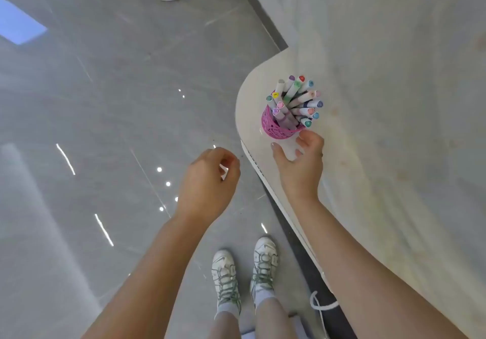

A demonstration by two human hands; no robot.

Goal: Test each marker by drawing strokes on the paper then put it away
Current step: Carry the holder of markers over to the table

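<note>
Head view: markers [297,94] stand cap-up in the cup [273,125], just beyond our empty, spread right hand [298,162]. Our left hand [207,181], loosely curled and empty, is farther.

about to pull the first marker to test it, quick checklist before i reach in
1. Pink cup upright on the table: ok.
2. Markers standing in the cup, caps on: ok.
3. Right hand open, empty, beside the cup: ok.
4. Left hand free, holding nothing: ok.
5. Paper in view for strokes: not ok, none visible.
6. Cup away from the table's edge: not ok, it stands near the rounded corner.
</note>
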